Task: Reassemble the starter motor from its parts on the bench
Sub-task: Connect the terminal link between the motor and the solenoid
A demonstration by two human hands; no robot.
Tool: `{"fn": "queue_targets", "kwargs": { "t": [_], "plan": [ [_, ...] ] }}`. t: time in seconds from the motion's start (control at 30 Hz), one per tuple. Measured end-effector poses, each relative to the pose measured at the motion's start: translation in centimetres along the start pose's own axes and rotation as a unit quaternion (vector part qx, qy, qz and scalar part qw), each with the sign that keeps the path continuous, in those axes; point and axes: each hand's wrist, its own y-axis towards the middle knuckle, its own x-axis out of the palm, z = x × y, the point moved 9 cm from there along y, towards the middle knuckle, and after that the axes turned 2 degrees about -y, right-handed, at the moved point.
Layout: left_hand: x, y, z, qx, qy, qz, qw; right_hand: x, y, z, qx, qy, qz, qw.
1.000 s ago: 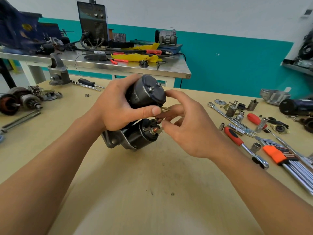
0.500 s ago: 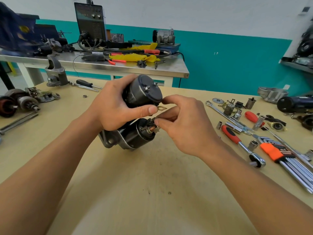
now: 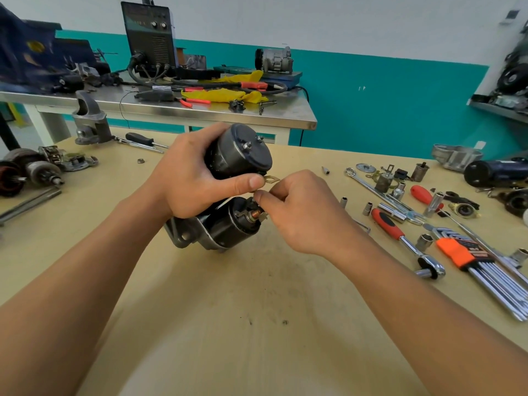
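The starter motor (image 3: 228, 224) stands tilted mid-way along the wooden bench (image 3: 228, 324), with the left hand (image 3: 194, 181) wrapped tight around its upper cylinder. The right hand (image 3: 300, 212) bunches curled fingertips at the copper stud (image 3: 253, 216); whether they hold anything cannot be told. A ratchet (image 3: 400, 235) lies to the right, and a steel table (image 3: 171, 110) stands behind.

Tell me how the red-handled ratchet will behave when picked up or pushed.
The red-handled ratchet shows a chromed steel shaft and head, so probably stiff and heavy for its size. Its red grip likely resists slipping. Lying flat on the bench, its bulky head should stop rolling.
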Motion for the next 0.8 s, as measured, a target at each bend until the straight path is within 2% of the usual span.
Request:
{"fn": "queue_targets", "kwargs": {
  "t": [0.2,0.37,0.47,0.57,0.7,0.8],
  "plan": [
    [0.1,0.1,-0.1,0.003,0.007,-0.001,1.000,0.0,-0.2,-0.6,-0.034,-0.018,-0.014,0.999],
    [0.1,0.0,0.3,0.022,0.010,-0.006,1.000,-0.8,-0.5,-0.4,-0.022,0.099,-0.080,0.992],
    [0.0,0.1,0.0,0.012,0.012,-0.003,1.000,-2.1,-0.1,0.4,0.013,0.096,-0.031,0.995],
    [0.1,0.0,0.0,0.012,0.011,-0.006,1.000,-1.6,-0.3,0.4,0.022,0.076,-0.038,0.996],
    [0.0,0.0,0.1,0.015,0.014,-0.005,1.000,-2.6,0.3,1.2,0.053,0.196,0.003,0.979],
    [0.0,0.0,-0.1,0.007,0.014,-0.004,1.000,-1.6,0.2,1.3,0.057,0.117,-0.024,0.991]
  ]
}}
